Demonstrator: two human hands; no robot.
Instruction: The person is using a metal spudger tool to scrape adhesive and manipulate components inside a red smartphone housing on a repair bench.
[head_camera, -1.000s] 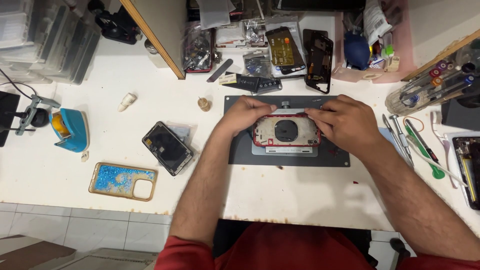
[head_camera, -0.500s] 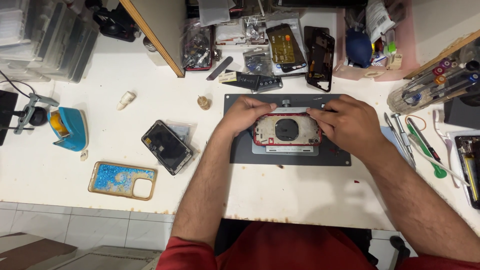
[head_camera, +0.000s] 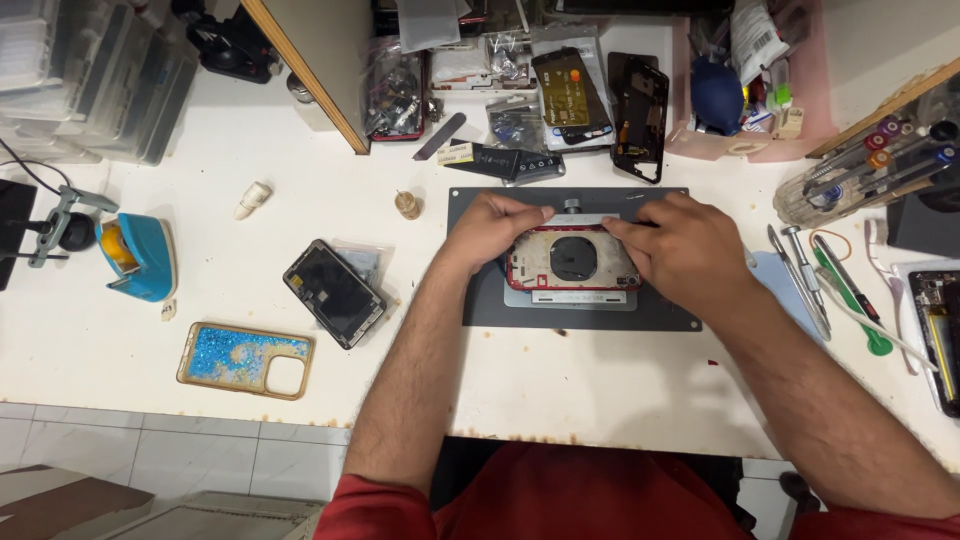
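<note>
An opened red phone housing with a dark round coil lies on a dark grey work mat in the middle of the white table. My left hand rests on its upper left corner, fingers curled over the top edge. My right hand covers its right side, with the fingertips pinched at the top edge near a thin dark tool; what they grip is too small to tell. Both hands touch the housing.
A detached phone screen and a blue glitter case lie at left, beside a blue tape dispenser. Tweezers and screwdrivers lie at right. Phone parts crowd the back edge.
Both hands stay on the housing; the fingers have shifted slightly along its top edge. Nothing else has moved.
</note>
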